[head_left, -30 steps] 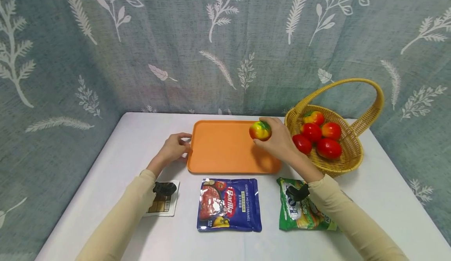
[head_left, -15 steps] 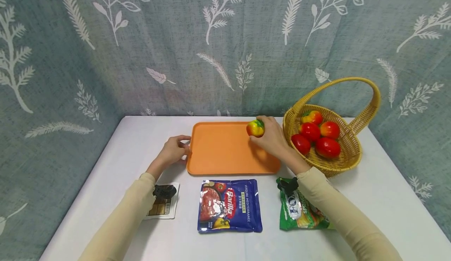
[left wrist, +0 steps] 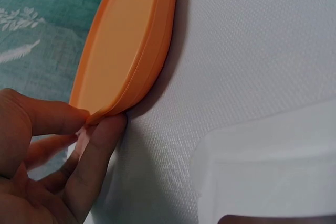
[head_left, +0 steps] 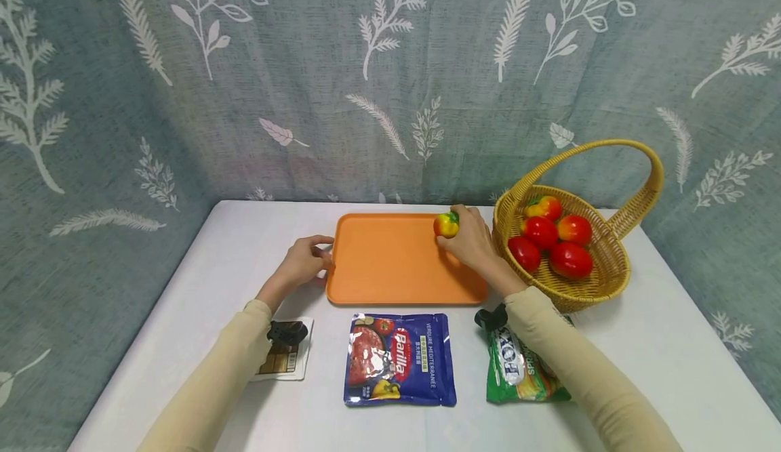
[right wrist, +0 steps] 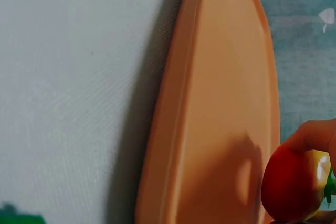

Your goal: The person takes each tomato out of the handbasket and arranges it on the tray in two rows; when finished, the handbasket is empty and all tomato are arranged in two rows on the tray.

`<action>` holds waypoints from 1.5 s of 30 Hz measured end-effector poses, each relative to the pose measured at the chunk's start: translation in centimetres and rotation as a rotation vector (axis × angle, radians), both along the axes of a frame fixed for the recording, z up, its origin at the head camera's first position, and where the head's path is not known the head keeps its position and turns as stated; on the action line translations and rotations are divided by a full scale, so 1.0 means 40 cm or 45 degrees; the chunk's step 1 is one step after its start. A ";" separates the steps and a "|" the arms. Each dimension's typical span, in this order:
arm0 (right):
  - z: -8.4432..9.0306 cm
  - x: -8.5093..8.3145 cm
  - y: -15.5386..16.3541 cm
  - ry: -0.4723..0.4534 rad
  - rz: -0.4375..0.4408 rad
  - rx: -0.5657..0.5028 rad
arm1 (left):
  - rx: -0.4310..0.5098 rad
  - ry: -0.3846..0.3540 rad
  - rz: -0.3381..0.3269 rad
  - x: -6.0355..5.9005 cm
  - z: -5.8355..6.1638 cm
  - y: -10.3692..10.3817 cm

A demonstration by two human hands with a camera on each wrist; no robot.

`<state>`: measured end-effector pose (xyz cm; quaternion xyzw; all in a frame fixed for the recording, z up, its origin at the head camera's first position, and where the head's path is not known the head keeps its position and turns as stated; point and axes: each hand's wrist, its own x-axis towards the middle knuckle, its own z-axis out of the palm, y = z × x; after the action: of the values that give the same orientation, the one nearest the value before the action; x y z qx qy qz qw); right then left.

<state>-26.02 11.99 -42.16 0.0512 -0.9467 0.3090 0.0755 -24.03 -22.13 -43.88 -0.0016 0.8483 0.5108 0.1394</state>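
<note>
Behind everything, filling the upper half of the frame, hangs a grey-green curtain (head_left: pixel 305 99) printed with white leaves. Below it a white surface (head_left: pixel 183 289) spreads across the lower half. Near the centre of the frame lies an orange tray (head_left: pixel 390 262), flat on the surface. At the right stands a wicker basket (head_left: pixel 604 282) with a tall arched handle, just beside the tray's right end, holding several red tomatoes (head_left: pixel 570 259). Along the lower part of the frame lie three packets: a blue pouch (head_left: pixel 399 360) in the lower centre, a green bag (head_left: pixel 515 371) to its right, partly under the right sleeve, and a small white packet (head_left: pixel 287 357) at lower left, partly under the left sleeve. The left hand (head_left: pixel 302 262) rests at the tray's left edge, its thumb and fingers (left wrist: pixel 100 140) pinching the rim at the corner. The right hand (head_left: pixel 470 242) sits over the tray's far right corner, its fingers curled round a small red, yellow and green tomato (head_left: pixel 446 225), which is low over the tray; whether it touches the tray cannot be told.
</note>
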 end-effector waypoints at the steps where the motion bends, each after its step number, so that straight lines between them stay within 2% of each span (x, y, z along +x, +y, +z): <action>1: -0.003 -0.001 0.001 -0.007 -0.006 -0.004 | 0.001 0.001 0.001 0.000 0.001 0.001; 13: -0.023 -0.027 0.004 0.003 -0.014 -0.039 | -0.001 0.011 0.008 0.001 -0.001 0.000; 23: -0.021 -0.023 0.002 -0.006 -0.015 0.048 | 0.006 0.009 0.003 0.005 -0.004 0.000; 32: -0.012 -0.021 0.002 0.041 -0.018 0.082 | 0.025 0.015 0.000 0.002 -0.003 0.000; 45: 0.042 0.058 0.012 0.232 0.078 0.135 | -0.033 0.032 -0.016 -0.003 -0.008 0.001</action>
<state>-23.69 12.46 -40.50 0.1118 -0.9489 0.2545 0.1492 -24.14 -22.09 -44.19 0.0083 0.8565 0.4990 0.1320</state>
